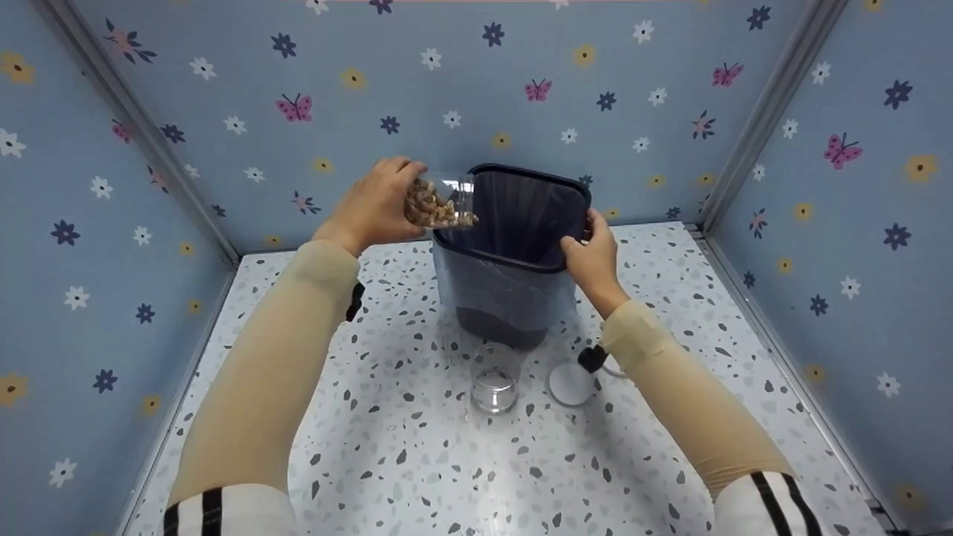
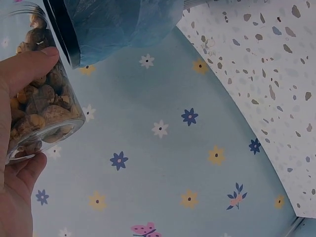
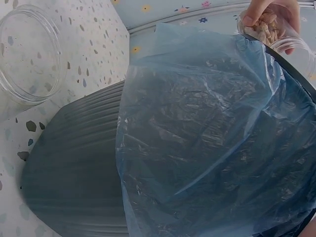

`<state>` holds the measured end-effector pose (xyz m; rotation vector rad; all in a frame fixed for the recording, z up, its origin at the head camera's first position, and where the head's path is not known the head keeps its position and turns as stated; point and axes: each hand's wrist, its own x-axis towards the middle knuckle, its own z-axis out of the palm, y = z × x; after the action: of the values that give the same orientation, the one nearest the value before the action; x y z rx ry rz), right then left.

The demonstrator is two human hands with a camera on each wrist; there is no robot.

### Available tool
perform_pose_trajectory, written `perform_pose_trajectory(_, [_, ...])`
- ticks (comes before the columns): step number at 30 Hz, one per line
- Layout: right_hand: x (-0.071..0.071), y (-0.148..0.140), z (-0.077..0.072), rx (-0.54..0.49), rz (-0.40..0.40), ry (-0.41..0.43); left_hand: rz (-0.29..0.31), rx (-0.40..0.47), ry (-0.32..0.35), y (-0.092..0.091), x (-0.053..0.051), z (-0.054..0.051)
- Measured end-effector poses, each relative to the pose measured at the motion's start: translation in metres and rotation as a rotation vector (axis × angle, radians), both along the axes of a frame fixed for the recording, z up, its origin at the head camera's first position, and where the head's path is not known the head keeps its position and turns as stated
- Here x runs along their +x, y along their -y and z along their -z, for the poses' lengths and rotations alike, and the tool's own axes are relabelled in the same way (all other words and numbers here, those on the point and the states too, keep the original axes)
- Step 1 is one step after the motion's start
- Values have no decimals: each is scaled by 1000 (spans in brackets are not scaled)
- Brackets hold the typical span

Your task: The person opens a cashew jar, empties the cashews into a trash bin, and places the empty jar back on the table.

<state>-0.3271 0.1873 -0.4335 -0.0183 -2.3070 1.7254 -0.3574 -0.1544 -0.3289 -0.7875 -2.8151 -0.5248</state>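
My left hand point(image 1: 382, 201) grips a clear jar point(image 1: 461, 190), tipped on its side with its mouth over the left rim of a dark trash can. Brown, lumpy dried pieces point(image 2: 42, 106), perhaps dried mushrooms, lie inside the jar, some close to its mouth. The trash can point(image 1: 476, 320) is lined with a translucent blue bag point(image 3: 197, 133) folded over its black rim, and it leans on the table. At the can's right side, my right hand point(image 1: 595, 257) holds the rim, thumb on top. The fingers on the outer side are partly hidden.
An open clear jar point(image 1: 495, 380) stands in front of the can. Beside it lies a round white lid point(image 1: 571, 384), with another round edge partly under the right wrist. Blue flowered panels point(image 1: 447, 89) enclose the speckled table point(image 1: 402, 461) at the back and sides.
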Motion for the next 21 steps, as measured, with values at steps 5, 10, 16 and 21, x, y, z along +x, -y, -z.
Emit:
perform_pose_trajectory(5, [1,0,-1,3,-2,-4,3,-17,-13,-2,0,-2])
perform_pose_trajectory(10, [0,0,-1,3,2,-2,4,-35,-22,-3,-1,-2])
perform_pose_trajectory(16, [-1,0,-1,-7,-1,0,18,-49,-33,-4,-1,-3])
perform_pose_trajectory(21, [0,1,-1,-13,-4,8,33,-54,-57,-5,-1,-3])
